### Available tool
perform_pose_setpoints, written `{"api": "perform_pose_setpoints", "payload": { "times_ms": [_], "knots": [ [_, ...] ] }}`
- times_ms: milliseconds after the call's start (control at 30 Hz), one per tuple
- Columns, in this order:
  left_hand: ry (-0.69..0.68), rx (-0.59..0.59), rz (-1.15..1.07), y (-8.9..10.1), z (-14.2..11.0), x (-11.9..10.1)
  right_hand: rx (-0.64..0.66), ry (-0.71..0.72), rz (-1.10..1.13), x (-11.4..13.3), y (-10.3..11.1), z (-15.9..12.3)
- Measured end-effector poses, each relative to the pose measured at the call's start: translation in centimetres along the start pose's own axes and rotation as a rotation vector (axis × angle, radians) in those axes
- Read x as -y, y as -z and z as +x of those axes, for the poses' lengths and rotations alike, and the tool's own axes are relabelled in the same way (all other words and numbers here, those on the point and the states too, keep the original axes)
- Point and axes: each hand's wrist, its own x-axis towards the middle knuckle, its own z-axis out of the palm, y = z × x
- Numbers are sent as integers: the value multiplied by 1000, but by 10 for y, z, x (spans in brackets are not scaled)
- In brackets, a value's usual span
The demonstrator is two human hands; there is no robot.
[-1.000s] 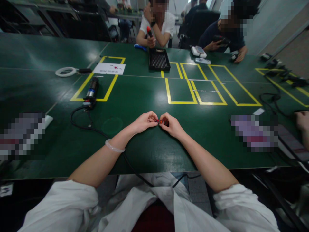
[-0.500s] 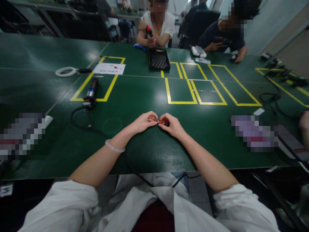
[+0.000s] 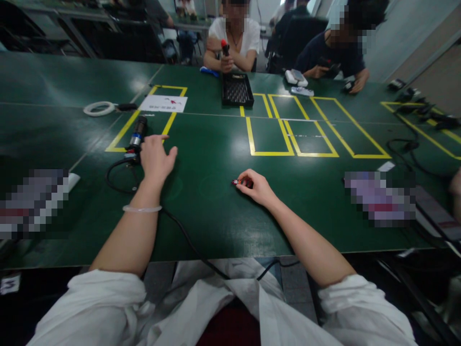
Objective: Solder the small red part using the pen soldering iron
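My right hand (image 3: 256, 186) is closed in a pinch over the middle of the green table (image 3: 216, 221). Between its thumb and fingers is a small orange and dark part (image 3: 236, 182), its tip poking out to the left; the rest is hidden by the fingers. My left hand (image 3: 156, 156), thumb spread to the right, is beside a corded cylindrical tool (image 3: 137, 137), black and silver with a blue band. I cannot tell whether the fingertips touch it. From the tool's near end a black cable (image 3: 185, 230) runs across the table toward my lap.
Yellow tape rectangles (image 3: 272, 153) mark the table. A printed sheet (image 3: 163, 103) and a coiled white cable (image 3: 99, 108) are at the far left. A black tray (image 3: 237, 102) stands before a person across the table. Blurred-out flat objects lie to the left and right.
My left hand has let go of the small part and moved left and away from me to beside the cylindrical tool. My right hand stays in place with the part.
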Motion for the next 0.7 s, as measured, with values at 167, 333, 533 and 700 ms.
{"api": "perform_pose_setpoints", "payload": {
  "times_ms": [167,333,533,700],
  "knots": [
    [321,-26,322,33,5,55,14,-11,-8,1,0,0],
    [456,121,347,35,8,75,22,-19,-13,0,0,-1],
    [354,212,365,33,18,81,18,1,6,-2,-1,0],
    [321,209,312,28,23,89,21,-8,5,-2,-1,-1]
  ]
}}
